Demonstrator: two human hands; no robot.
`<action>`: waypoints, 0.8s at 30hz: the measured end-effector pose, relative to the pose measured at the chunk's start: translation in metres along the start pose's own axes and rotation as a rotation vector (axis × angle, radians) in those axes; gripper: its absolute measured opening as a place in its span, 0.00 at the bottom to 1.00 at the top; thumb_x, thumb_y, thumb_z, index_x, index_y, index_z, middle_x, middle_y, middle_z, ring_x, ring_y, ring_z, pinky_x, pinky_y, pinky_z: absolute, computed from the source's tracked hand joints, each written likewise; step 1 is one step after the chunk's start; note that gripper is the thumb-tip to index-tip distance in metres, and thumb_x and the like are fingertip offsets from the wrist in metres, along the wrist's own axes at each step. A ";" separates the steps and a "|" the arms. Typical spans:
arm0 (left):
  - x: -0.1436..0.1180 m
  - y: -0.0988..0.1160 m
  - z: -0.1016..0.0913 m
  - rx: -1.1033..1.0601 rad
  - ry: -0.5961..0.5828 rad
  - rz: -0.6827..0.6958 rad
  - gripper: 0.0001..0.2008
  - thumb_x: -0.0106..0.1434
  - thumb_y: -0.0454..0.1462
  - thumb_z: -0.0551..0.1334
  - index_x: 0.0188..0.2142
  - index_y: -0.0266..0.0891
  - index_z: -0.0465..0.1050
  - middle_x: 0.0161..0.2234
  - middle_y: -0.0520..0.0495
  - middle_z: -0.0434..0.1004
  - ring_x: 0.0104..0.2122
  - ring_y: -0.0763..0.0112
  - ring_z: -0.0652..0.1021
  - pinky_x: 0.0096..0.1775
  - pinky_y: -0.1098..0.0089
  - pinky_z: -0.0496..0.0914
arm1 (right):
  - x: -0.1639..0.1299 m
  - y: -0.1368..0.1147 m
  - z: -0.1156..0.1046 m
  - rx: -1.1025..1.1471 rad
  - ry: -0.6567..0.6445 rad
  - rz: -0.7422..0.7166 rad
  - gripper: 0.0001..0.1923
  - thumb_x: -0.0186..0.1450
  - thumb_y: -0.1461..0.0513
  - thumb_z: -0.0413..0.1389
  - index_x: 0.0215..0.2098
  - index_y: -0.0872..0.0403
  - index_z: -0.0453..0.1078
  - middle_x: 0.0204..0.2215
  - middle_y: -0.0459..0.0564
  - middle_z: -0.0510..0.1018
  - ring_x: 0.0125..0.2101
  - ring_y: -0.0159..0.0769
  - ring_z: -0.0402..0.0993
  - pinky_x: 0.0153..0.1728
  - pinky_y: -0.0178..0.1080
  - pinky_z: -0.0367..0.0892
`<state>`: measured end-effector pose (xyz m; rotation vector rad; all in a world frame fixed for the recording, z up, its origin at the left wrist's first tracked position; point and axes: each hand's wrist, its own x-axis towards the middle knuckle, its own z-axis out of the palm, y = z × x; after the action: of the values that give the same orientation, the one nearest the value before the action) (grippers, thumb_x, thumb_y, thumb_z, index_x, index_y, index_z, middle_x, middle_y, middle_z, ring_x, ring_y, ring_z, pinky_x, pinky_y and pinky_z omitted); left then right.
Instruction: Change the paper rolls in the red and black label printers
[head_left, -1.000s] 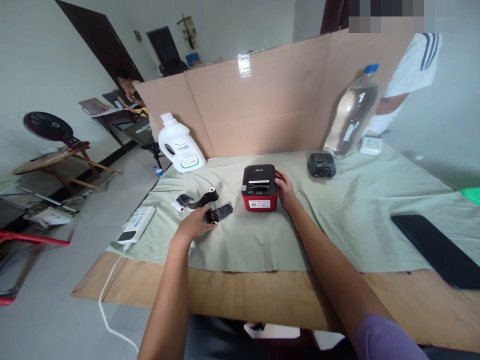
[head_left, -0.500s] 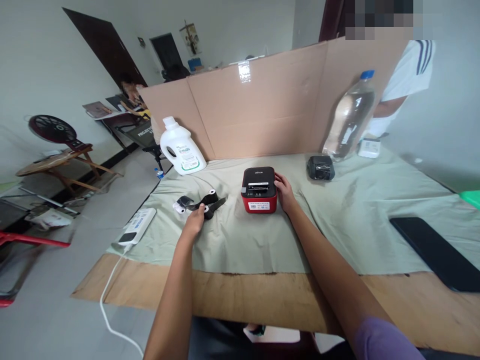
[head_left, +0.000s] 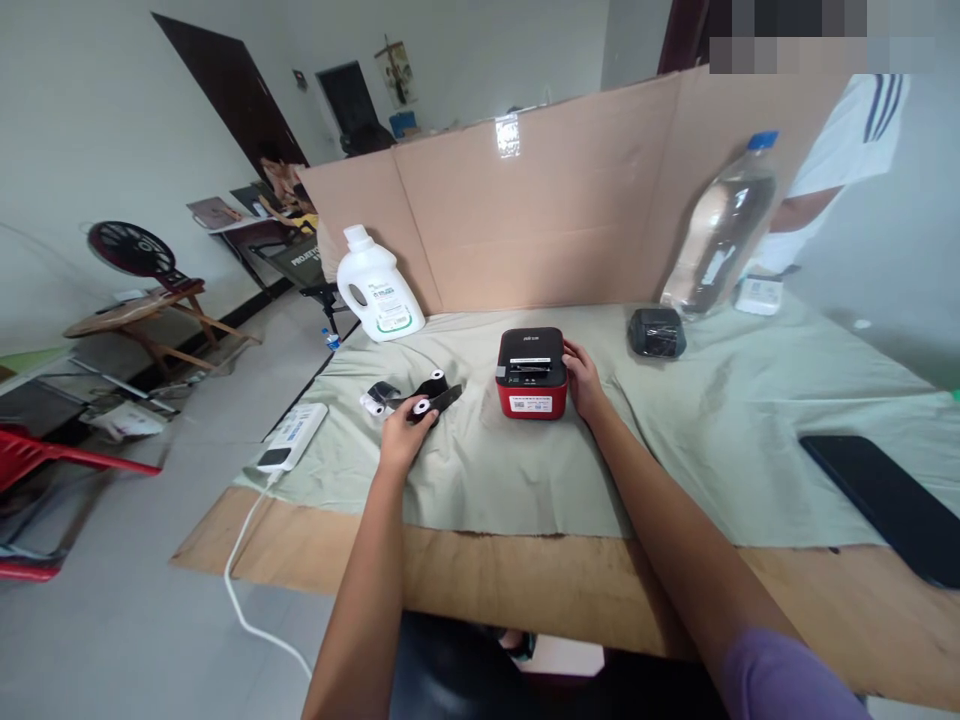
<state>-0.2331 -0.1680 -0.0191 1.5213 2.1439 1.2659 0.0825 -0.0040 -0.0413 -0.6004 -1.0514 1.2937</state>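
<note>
A person's left hand [head_left: 403,437] pinches a small black-wrapped roll [head_left: 431,404] on the green cloth [head_left: 525,480] — at nine o'clock from the red label printer [head_left: 532,372]. The right hand [head_left: 583,383], fingers curled against the printer's right side, steadies it. A firm hold on the loose wrapping looks wise — two spare rolls [head_left: 405,389] lie just behind.

The left hand [head_left: 403,432] has lifted the black ribbon roll [head_left: 427,404] toward the other rolls [head_left: 390,392].
</note>
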 end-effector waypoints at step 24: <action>0.008 -0.002 0.004 -0.586 0.028 -0.303 0.18 0.52 0.41 0.66 0.43 0.38 0.81 0.29 0.49 0.76 0.28 0.70 0.73 0.32 0.70 0.67 | -0.022 -0.014 0.004 -0.189 0.124 0.029 0.25 0.55 0.47 0.61 0.48 0.46 0.71 0.43 0.47 0.79 0.48 0.40 0.75 0.43 0.40 0.71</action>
<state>-0.2353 -0.1597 -0.0206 0.9075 1.7051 1.6081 0.0872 -0.0291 -0.0337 -0.8305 -1.0720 1.1742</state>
